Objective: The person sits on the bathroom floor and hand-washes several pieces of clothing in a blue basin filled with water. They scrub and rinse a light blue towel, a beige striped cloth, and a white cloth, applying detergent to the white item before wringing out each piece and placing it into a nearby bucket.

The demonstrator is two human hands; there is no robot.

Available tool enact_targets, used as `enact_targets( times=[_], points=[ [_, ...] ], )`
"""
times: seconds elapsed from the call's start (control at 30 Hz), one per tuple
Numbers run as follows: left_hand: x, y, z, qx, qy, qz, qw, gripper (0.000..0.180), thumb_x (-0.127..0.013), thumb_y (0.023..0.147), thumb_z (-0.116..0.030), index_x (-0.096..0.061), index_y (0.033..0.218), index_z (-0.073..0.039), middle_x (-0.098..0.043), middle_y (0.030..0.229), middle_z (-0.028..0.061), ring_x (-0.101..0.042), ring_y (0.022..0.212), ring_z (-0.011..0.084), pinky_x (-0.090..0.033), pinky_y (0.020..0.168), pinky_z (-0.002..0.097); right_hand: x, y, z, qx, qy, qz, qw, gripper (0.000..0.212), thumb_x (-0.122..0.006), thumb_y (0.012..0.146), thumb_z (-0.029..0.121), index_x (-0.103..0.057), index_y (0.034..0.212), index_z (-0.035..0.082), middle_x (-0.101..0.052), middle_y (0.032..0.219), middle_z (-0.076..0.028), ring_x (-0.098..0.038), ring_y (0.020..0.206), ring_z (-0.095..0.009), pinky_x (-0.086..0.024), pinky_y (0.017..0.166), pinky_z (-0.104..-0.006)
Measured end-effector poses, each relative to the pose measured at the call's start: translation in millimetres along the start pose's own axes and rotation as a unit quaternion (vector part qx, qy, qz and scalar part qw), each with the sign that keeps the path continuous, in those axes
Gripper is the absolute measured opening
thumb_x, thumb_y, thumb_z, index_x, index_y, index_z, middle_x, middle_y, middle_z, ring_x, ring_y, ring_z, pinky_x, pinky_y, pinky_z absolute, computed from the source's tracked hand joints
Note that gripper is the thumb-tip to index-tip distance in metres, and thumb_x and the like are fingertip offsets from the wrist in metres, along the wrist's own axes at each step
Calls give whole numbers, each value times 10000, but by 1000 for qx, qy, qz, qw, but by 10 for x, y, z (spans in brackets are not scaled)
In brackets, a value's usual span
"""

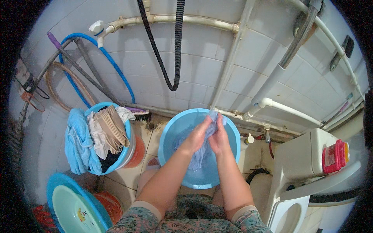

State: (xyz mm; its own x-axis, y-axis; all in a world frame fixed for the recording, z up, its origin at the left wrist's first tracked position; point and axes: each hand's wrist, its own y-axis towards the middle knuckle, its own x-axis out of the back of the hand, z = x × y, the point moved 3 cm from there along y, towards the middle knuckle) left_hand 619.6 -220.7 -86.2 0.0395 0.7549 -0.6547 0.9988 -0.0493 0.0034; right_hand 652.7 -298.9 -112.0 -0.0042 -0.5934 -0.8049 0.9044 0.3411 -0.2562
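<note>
Both my forearms reach forward over a round blue basin [202, 180] on the tiled floor. A thin, pale bluish-lilac cloth [199, 159] hangs down into the basin, its lower folds lying in what looks like water. My left hand [197, 138] is closed on the upper part of this cloth. Close beside it, my right hand [220, 136] grips the same bunched cloth from the other side. The two hands are near the basin's far rim, fingers pointing away from me. What kind of garment the cloth is cannot be made out.
On the left, a blue tub [127, 155] heaped with clothes and a blue towel [79, 143] stands on an orange bucket [136, 153]. Nearer are a pale green basin [74, 209] and a scrubbing brush [140, 115] by the wall. A toilet [287, 217] stands right; a black hose [178, 46] hangs ahead.
</note>
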Motion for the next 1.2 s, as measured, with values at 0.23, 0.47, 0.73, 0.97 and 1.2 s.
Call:
enact_targets(
  times=[0.23,0.47,0.73,0.97,1.2],
  points=[
    [150,18,-123,56,191,-90,976,334,-484,869,-227,-522,1120,-11,-547,1074,82,-527,965,164,-400,854,282,121,100,5,-64,-14,-27,997,217,-539,865,288,-567,947,89,-617,874,-39,-589,808,-171,-487,718,-304],
    [251,51,151,-93,439,-269,852,347,-525,847,-297,-528,1089,-48,-437,1151,175,-413,1082,268,-356,895,351,112,118,-210,-96,4,-21,995,254,-480,894,300,-541,1015,86,-595,962,-61,-580,848,-194,-487,735,-342],
    [157,101,84,-153,408,-146,888,495,-531,848,-348,-424,1229,-51,-416,1238,156,-420,1132,278,-353,915,380,-109,-34,-51,-84,41,70,993,456,-369,899,464,-446,1161,98,-511,1127,-73,-479,1053,-208,-386,912,-364],
    [293,238,190,4,194,-168,967,463,-542,863,-233,-400,1259,-40,-563,1055,80,-526,981,184,-403,862,309,-240,-200,-11,12,-194,-22,981,636,-340,860,573,-368,1264,82,-393,1285,-117,-307,1222,-233,-202,1029,-383],
    [298,200,226,16,183,-206,961,305,-526,861,-347,-565,977,-68,-579,729,22,-518,568,120,-414,494,250,154,-125,343,-19,-127,-124,984,491,-505,859,349,-397,1265,93,-374,1312,-102,-274,1244,-215,-173,1027,-373]
  ],
)
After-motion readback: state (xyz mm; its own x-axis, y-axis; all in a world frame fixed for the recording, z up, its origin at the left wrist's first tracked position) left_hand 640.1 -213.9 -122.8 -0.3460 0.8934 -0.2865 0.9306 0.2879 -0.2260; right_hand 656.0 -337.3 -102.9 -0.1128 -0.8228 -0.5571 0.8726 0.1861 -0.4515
